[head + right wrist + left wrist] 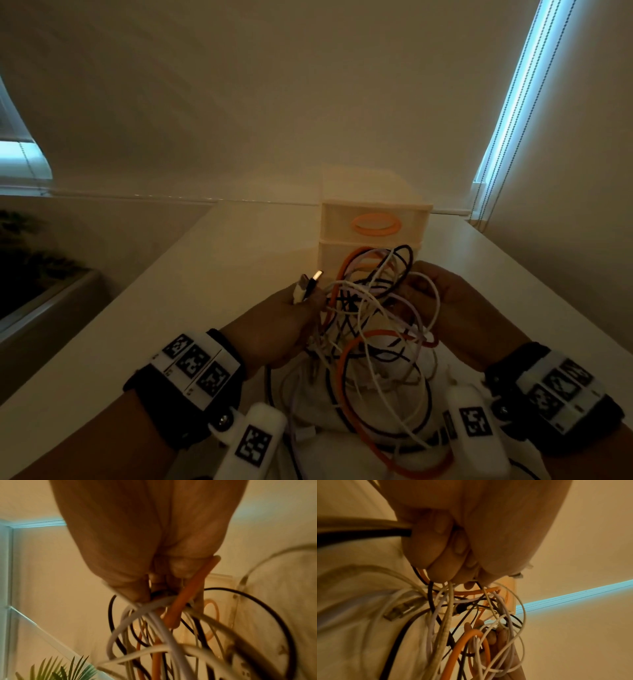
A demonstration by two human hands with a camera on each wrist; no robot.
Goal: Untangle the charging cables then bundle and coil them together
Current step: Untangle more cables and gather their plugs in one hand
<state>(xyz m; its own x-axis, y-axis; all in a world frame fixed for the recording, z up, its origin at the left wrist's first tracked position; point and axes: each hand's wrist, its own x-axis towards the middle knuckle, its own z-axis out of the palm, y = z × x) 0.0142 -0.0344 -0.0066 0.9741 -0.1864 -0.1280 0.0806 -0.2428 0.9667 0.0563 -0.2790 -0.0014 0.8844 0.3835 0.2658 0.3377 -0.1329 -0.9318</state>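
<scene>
You are standing at a white table (144,308), and a small drawer box (375,219) is sitting just behind your hands. Over the table you are holding up the tangle of charging cables (370,308), with its lower loops hanging down toward a white cloth (383,346).

Your left hand (284,325) is closing its fingers around several strands, and the plug ends (308,286) are sticking out above it. Your right hand (442,298) is pinching strands on the other side, among them the orange cable (187,595); its fingertips are blurred, so exactly which strands it is taking I cannot tell.

You are still untangling, I think; nothing is coiled yet. Next, you probably need to follow one plug end and draw that cable free through the loops, slowly, so the knots are not tightening.
</scene>
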